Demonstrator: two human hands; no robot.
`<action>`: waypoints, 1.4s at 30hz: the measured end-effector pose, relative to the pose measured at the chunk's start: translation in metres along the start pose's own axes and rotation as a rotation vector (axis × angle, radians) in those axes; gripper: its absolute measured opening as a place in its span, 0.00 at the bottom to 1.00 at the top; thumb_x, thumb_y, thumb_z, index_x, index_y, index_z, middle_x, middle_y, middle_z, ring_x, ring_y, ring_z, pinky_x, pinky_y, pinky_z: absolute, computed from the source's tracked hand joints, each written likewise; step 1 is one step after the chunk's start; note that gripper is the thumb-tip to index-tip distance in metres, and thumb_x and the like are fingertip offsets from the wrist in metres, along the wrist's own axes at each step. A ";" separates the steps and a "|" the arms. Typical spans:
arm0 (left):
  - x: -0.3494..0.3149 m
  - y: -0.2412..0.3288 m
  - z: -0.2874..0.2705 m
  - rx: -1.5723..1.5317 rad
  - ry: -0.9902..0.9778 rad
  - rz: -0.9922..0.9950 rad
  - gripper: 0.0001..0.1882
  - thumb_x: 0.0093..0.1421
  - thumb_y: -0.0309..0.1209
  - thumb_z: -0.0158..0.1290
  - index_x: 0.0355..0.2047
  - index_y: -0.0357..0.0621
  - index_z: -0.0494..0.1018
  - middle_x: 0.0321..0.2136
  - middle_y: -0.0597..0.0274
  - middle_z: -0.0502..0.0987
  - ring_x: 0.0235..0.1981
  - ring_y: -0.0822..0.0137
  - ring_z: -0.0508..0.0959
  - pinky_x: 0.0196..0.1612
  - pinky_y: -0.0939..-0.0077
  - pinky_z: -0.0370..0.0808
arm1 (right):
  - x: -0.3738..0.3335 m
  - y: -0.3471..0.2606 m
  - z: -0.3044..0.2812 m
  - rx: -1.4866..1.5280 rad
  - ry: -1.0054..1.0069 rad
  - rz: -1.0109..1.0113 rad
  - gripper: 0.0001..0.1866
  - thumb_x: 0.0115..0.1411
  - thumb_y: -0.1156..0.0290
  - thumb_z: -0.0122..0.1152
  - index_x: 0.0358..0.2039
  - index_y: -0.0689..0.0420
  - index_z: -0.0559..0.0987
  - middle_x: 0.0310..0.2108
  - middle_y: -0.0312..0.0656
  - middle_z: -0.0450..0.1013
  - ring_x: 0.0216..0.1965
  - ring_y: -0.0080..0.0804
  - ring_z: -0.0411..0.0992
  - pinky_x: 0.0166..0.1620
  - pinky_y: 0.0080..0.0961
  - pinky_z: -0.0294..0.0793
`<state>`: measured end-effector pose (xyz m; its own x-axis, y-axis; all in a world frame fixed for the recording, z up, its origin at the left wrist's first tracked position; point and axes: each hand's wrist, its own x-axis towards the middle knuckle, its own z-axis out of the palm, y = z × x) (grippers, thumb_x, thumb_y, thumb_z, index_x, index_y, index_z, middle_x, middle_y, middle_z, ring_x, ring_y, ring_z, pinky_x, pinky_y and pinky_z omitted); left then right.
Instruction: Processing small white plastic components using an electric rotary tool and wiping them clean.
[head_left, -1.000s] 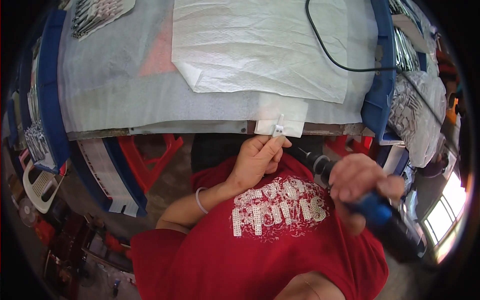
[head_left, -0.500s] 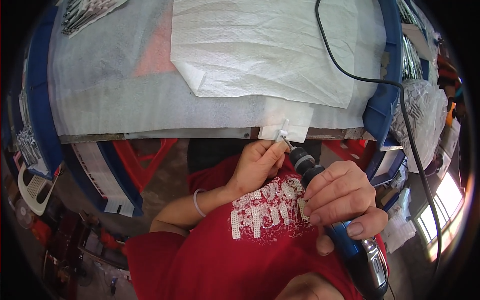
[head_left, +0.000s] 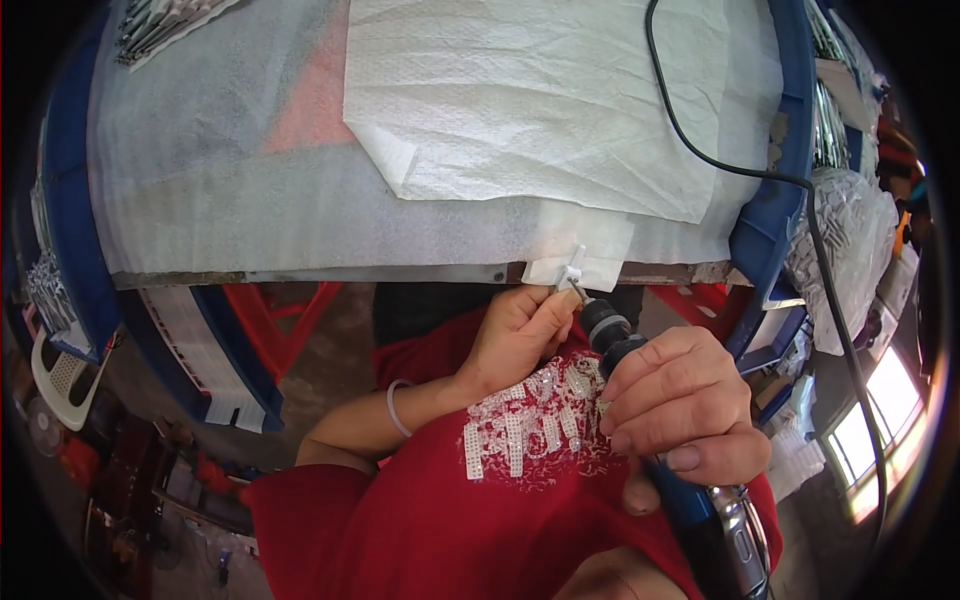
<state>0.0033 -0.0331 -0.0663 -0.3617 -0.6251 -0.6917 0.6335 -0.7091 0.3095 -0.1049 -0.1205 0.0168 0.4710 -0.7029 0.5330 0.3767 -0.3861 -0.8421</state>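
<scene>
My left hand [head_left: 512, 338] is closed, thumb and fingers pinching a small white part [head_left: 569, 275] against the table's front edge. Under that part lies a square of white cloth or paper [head_left: 601, 240]. In my right hand [head_left: 690, 395] is a blue and black corded rotary tool [head_left: 690, 505], gripped around its body and slanting up to the left. Its thin metal bit [head_left: 579, 291] reaches the white part just beside my left thumb. Whether the bit touches it, I cannot tell. My left fingertips are partly hidden behind the thumb.
A crumpled white sheet [head_left: 530, 100] covers much of the table [head_left: 220, 190]. A black cord [head_left: 735, 160] runs down the right side. Blue trays [head_left: 75, 230] flank the table; thin metal pieces lie at the far left [head_left: 170, 30]. Red stool legs [head_left: 280, 325] show below.
The view has shifted slightly. Both hands keep nearly the same hold, with the tool's bit still at the small white part.
</scene>
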 end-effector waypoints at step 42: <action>-0.001 -0.002 0.003 0.086 0.022 0.082 0.11 0.65 0.31 0.46 0.32 0.37 0.74 0.14 0.76 0.62 0.15 0.84 0.58 0.18 0.88 0.54 | -0.005 -0.003 -0.008 0.025 0.047 -0.006 0.22 0.46 0.73 0.71 0.36 0.58 0.66 0.21 0.48 0.73 0.18 0.35 0.73 0.21 0.27 0.75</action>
<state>0.0001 -0.0323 -0.0641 -0.2955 -0.6752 -0.6758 0.5990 -0.6821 0.4195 -0.1149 -0.1211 0.0157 0.4306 -0.7283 0.5330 0.3994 -0.3758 -0.8362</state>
